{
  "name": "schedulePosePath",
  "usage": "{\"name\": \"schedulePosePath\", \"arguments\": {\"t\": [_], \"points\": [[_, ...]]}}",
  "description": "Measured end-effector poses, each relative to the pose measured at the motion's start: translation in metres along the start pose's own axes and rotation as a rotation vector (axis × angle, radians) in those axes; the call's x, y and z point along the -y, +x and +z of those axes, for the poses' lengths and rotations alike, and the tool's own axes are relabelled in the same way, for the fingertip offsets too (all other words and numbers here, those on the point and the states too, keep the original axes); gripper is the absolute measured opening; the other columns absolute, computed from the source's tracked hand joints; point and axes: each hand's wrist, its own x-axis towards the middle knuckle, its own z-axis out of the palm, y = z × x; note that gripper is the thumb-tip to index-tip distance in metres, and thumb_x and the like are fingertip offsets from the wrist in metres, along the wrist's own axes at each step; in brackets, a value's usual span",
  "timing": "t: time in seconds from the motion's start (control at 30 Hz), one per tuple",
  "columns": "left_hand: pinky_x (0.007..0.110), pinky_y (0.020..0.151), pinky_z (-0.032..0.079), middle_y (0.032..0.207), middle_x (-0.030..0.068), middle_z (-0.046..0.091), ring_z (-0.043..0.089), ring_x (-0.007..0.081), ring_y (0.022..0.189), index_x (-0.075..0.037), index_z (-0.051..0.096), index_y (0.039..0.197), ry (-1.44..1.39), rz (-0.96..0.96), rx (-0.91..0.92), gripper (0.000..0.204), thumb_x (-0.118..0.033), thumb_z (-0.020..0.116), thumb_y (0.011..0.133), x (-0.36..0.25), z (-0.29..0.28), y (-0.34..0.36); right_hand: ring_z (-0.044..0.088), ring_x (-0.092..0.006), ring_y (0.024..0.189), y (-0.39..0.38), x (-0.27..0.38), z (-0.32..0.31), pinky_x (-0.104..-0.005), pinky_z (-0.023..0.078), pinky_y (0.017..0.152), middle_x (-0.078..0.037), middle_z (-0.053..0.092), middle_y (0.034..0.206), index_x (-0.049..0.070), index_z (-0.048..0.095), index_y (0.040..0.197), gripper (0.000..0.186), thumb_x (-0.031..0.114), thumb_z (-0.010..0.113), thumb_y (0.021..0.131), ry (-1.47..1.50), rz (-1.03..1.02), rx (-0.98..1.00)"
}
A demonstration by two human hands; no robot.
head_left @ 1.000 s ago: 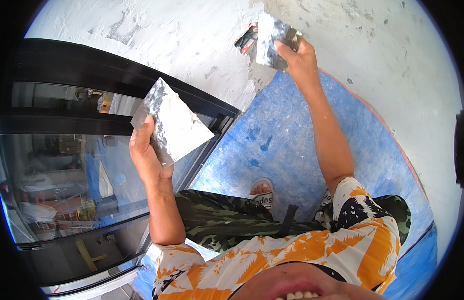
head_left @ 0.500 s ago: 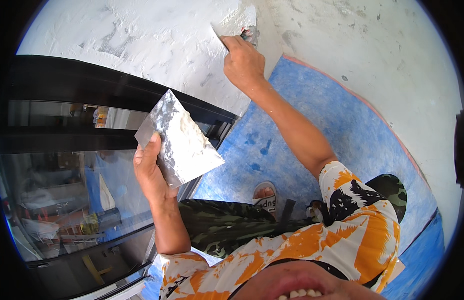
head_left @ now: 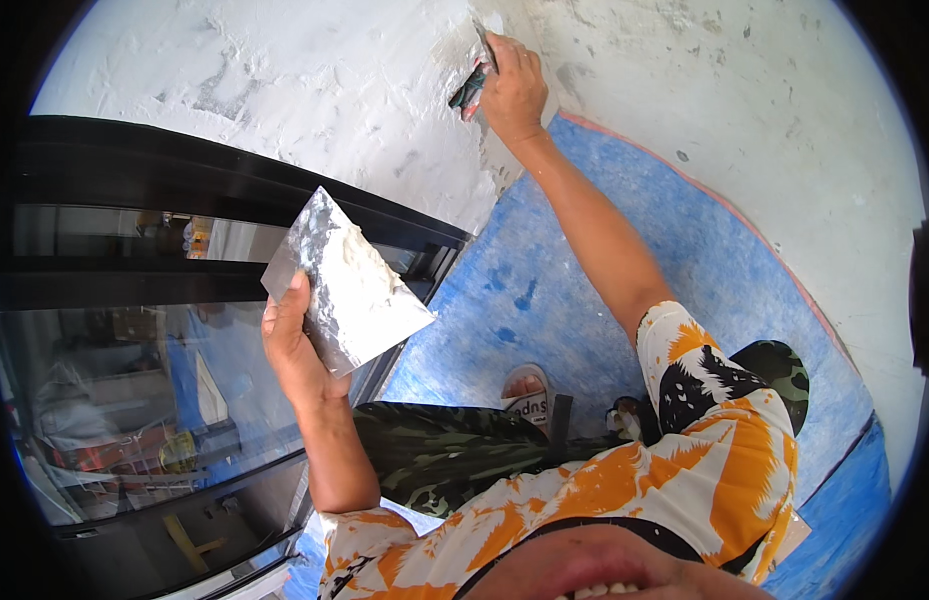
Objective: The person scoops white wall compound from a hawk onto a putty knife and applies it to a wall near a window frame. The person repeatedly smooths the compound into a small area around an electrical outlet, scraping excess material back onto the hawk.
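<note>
My left hand (head_left: 303,345) is closed on the lower left side of a thin metal plate (head_left: 332,335), thumb on its face. A thick mound of white putty (head_left: 357,280) lies across the plate. High up by the wall corner, my right hand (head_left: 515,92) grips a putty knife (head_left: 469,92). Its dark and reddish handle sticks out to the left of my fingers, and its thin blade shows edge-on near my fingertips, close against the wall. The wall (head_left: 315,75) beside it carries uneven white putty with grey patches.
A black-framed glass window (head_left: 135,160) stands at the left, with cluttered things behind the glass. Blue sheeting (head_left: 585,250) covers the floor up to the right wall (head_left: 725,110), which is grey-white and spotted. My sandalled foot (head_left: 526,385) rests on the sheeting.
My right hand has moved up and to the right toward the corner, and the putty knife has turned so its handle shows at the left. My left hand and plate have shifted slightly left.
</note>
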Motion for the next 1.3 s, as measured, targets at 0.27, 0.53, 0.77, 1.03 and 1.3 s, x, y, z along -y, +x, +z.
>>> {"name": "schedulePosePath", "arguments": {"t": [0.27,0.53,0.77,1.03,1.3], "points": [[0.034,0.075,0.058,0.101,0.0140,0.068,0.070,0.0216,0.084,0.006,0.057,0.113,-0.017,-0.005,-0.012,0.029,-0.014,0.059,0.093,-0.004,-0.001,-0.003,0.060,-0.0304,0.091,-0.006,-0.014,-0.011,-0.0388,0.052,0.075,-0.010,0.064,0.099,0.010,0.064,0.110,0.042,-0.003,0.057,0.071,0.079,-0.337,0.060],[0.035,0.078,0.058,0.106,0.0144,0.067,0.069,0.0223,0.089,0.005,0.057,0.113,-0.086,0.017,-0.006,0.028,-0.015,0.056,0.094,-0.004,-0.002,-0.006,0.056,-0.0310,0.083,-0.021,0.055,-0.003,-0.0404,0.049,0.073,-0.010,0.058,0.092,0.006,0.063,0.109,0.040,0.001,0.058,0.069,0.069,-0.095,0.187],[0.036,0.080,0.057,0.107,0.0133,0.067,0.069,0.0227,0.090,0.004,0.058,0.115,-0.070,0.036,-0.017,0.029,-0.016,0.056,0.094,-0.003,0.001,-0.002,0.062,-0.0322,0.094,-0.004,0.024,-0.025,-0.0393,0.052,0.081,-0.012,0.067,0.102,0.010,0.069,0.111,0.041,-0.001,0.059,0.074,0.219,-0.006,-0.045],[0.038,0.084,0.057,0.113,0.0149,0.067,0.068,0.0251,0.097,0.005,0.057,0.121,-0.096,0.012,0.017,0.034,-0.017,0.054,0.095,-0.002,-0.004,-0.002,0.064,-0.0252,0.096,-0.014,-0.024,-0.003,-0.0339,0.055,0.078,-0.005,0.067,0.110,0.018,0.069,0.118,0.052,0.002,0.064,0.069,0.123,-0.259,0.164],[0.039,0.087,0.055,0.118,0.0142,0.065,0.067,0.0251,0.101,0.006,0.055,0.123,-0.178,0.068,-0.009,0.034,-0.016,0.052,0.097,-0.001,-0.006,-0.002,0.066,-0.0283,0.085,0.026,-0.021,0.016,-0.0373,0.054,0.070,-0.006,0.069,0.098,0.012,0.072,0.107,0.037,0.005,0.058,0.073,0.061,-0.017,0.074]]}}
